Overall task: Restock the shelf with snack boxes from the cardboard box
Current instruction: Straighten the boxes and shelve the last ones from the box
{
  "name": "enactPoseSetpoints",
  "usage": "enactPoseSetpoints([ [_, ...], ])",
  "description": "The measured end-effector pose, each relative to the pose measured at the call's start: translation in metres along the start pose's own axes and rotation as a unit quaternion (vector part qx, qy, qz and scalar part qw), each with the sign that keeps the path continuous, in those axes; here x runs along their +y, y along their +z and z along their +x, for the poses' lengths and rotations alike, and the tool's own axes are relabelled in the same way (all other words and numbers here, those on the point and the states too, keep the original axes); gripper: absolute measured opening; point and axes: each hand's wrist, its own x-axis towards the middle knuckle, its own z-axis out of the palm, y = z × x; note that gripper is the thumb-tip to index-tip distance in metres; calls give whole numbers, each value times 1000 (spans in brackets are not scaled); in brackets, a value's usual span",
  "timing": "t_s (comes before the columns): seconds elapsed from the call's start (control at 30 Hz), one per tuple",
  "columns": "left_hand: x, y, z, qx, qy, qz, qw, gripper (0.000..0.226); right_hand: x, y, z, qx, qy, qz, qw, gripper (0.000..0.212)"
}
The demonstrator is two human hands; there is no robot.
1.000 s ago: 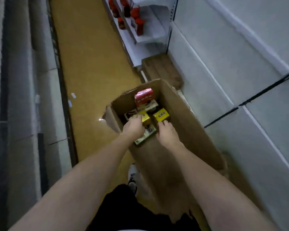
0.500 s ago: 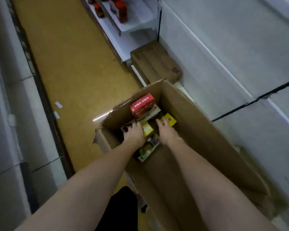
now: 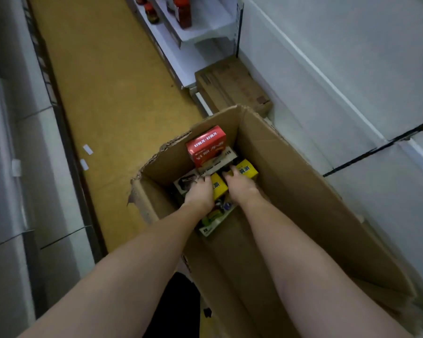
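An open cardboard box [image 3: 291, 181] stands on the floor by the white shelf unit [image 3: 327, 76] on the right. At its bottom lie several snack boxes: a red one [image 3: 205, 146] on a white one [image 3: 220, 164], two yellow ones, a black-and-white one [image 3: 185, 185] and a green-purple one [image 3: 214, 217]. Both my hands are deep inside. My left hand [image 3: 199, 193] curls over the left side of the middle yellow box [image 3: 218, 187]. My right hand [image 3: 239, 185] has its fingertips bent over the near edge of the right yellow box [image 3: 249, 170]. My palms are hidden.
A closed brown carton [image 3: 232, 87] lies on the floor beyond the open box. Farther back, a low shelf [image 3: 200, 25] carries red bottles [image 3: 182, 11]. The yellow aisle floor [image 3: 103, 93] runs along the left, bounded by grey shelving [image 3: 7, 142].
The view has tilted and moved closer to the box. Both hands have slid a little farther into it, onto the yellow boxes.
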Motion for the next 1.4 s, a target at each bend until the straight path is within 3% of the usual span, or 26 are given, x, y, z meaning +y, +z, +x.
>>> enactPoseSetpoints([
  [0.2,8,-1,-20,18,8,-23,1000,84,-5,0,-32,54,50,26,997,72],
  [0.43,28,-32,-69,37,12,-44,998,87,9,-24,-105,115,40,15,992,64],
  [0.53,38,-51,-100,68,3,-54,996,87,17,-35,-142,150,38,49,987,73],
  [0.63,48,-69,-138,111,-8,-73,991,77,24,-48,-179,176,20,84,980,69],
  [0.77,57,-90,-195,177,-27,-103,979,64,22,-73,-228,218,-29,17,975,67],
  [0.87,64,-98,-243,235,-62,-152,958,74,15,-89,-266,226,-77,6,971,72],
  [0.97,63,-100,-301,288,-108,-206,929,62,1,-95,-304,213,-152,36,965,74],
  [1.1,42,-89,-384,345,-178,-212,897,53,-32,-94,-352,184,-258,-14,948,57],
  [1.23,17,-61,-484,399,-248,-257,845,37,-91,-75,-405,174,-353,-118,912,50],
  [1.3,5,-44,-537,427,-275,-280,815,45,-122,-61,-439,159,-405,-133,891,48],
  [1.4,-13,-15,-612,435,-360,-246,788,34,-163,-37,-495,143,-483,-146,852,45],
])
